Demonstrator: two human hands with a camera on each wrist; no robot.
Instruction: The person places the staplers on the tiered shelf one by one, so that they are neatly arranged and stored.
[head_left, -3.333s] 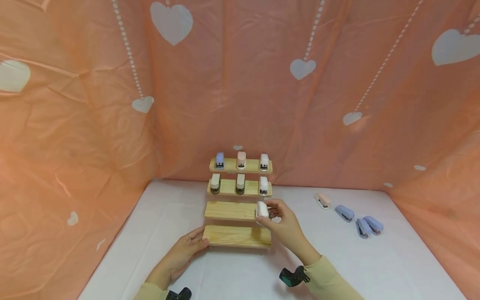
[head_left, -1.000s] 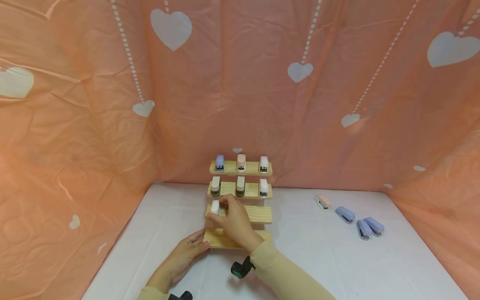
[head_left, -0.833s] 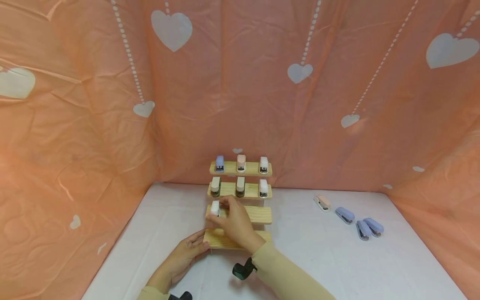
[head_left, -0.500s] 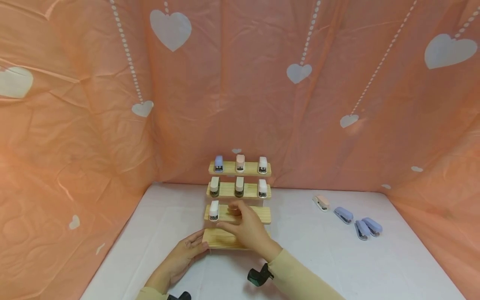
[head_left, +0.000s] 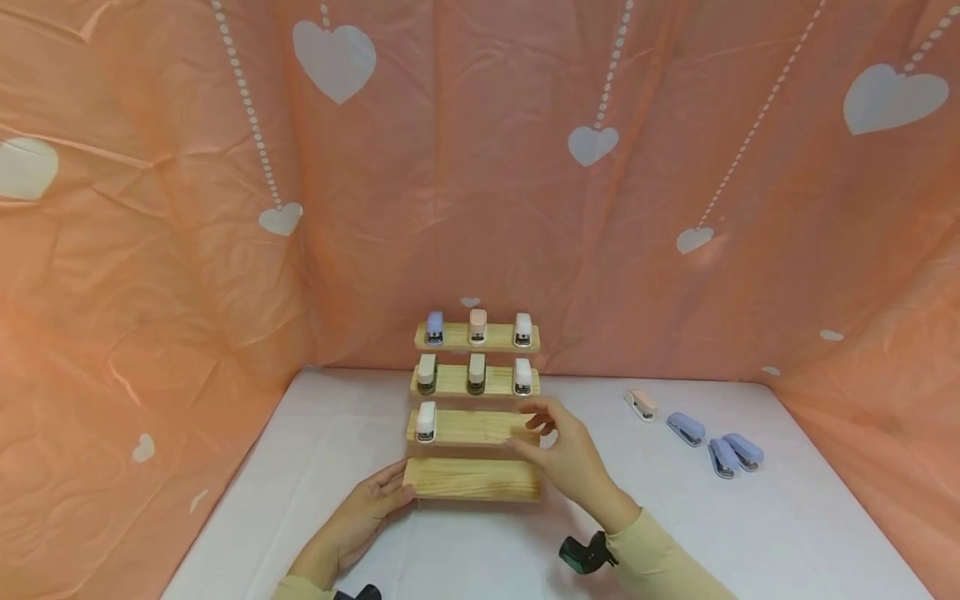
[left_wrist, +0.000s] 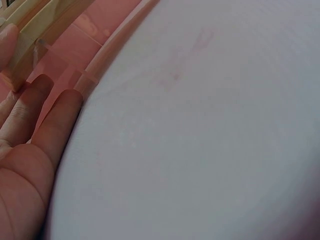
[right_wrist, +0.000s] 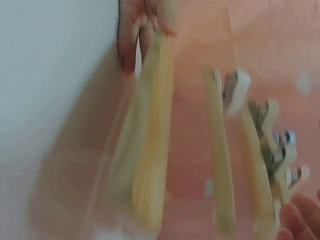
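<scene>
A tiered wooden display stand (head_left: pixel 472 481) with clear supports holds mini staplers. My left hand (head_left: pixel 365 510) grips the left end of its lowest shelf, the thumb on top of the wood and the fingers below, as the left wrist view also shows. My right hand (head_left: pixel 567 454), fingers loosely bent and holding nothing, hovers by the right end of the second shelf from the bottom. On that shelf's left end stands a white stapler (head_left: pixel 426 421). The shelf above bears two beige staplers (head_left: pixel 476 373) and a white one (head_left: pixel 522 377); the top shelf bears purple, pink and white ones.
On the white tabletop (head_left: pixel 637 517) to the right lie a pink stapler (head_left: pixel 642 405) and several purple staplers (head_left: pixel 686 428), two of them side by side. An orange curtain (head_left: pixel 450 167) with white hearts hangs behind and on both sides.
My right hand carried the white stapler leftward and set it down on the left of the second-lowest shelf. It then let go and moved back right. The left hand stays put.
</scene>
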